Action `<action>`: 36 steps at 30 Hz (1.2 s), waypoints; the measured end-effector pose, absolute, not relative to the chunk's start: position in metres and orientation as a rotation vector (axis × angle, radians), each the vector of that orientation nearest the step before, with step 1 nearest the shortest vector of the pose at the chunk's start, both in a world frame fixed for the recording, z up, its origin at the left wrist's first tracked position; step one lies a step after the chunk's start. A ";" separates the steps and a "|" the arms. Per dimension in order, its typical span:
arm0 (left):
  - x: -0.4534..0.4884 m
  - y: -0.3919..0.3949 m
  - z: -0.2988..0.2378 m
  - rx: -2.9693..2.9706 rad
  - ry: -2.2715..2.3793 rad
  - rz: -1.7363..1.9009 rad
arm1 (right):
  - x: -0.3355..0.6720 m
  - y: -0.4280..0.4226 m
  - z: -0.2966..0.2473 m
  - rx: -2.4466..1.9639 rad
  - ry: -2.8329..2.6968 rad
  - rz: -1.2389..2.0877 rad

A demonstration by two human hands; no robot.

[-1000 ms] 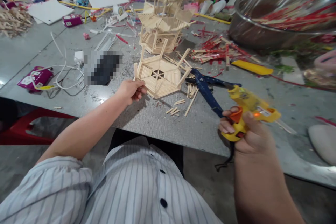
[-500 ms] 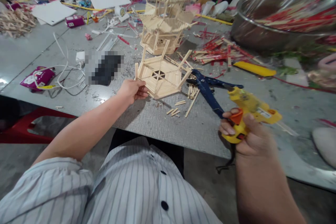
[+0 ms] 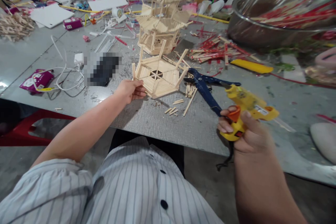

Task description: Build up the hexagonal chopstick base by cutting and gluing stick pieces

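Observation:
My left hand (image 3: 132,91) is closed at the left corner of a hexagonal wooden-stick platform (image 3: 168,87), its fingers at the foot of a short post there. The platform lies flat on the table, with several thin posts rising from its corners and a small spoked opening in its middle. Wrapped in my right hand (image 3: 243,127) is a yellow hot glue gun (image 3: 249,103) with an orange trigger, its nozzle pointing left. A clear glue stick (image 3: 285,125) pokes out of its back. Dark blue cutting pliers (image 3: 206,92) lie between the platform and the glue gun.
A tiered stick pagoda (image 3: 162,21) stands behind the platform. Cut stick pieces (image 3: 173,111) lie in front of the pliers. Red-wrapped chopsticks (image 3: 215,50) are piled near a steel basin (image 3: 236,24). At left are a blurred dark phone-like object (image 3: 103,70) and a white cable (image 3: 61,85).
The whole view has shifted slightly, so things sit a little further left. Both hands keep their holds, and the platform stays in place on the table.

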State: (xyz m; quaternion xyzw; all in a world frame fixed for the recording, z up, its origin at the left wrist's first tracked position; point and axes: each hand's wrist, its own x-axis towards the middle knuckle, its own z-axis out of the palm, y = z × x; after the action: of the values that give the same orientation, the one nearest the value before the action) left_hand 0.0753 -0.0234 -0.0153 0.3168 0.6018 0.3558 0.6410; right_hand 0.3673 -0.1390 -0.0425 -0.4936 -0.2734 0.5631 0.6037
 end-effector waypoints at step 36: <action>0.095 -0.063 -0.015 2.234 1.903 0.732 | 0.369 -0.140 -0.046 -1.131 -0.592 1.319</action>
State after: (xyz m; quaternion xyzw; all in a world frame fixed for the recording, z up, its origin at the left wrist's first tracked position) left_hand 0.0948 -0.0629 -0.0152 0.7374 0.6282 0.2415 0.0582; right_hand 0.3693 -0.1402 -0.0457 -0.4894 -0.2562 0.5708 0.6074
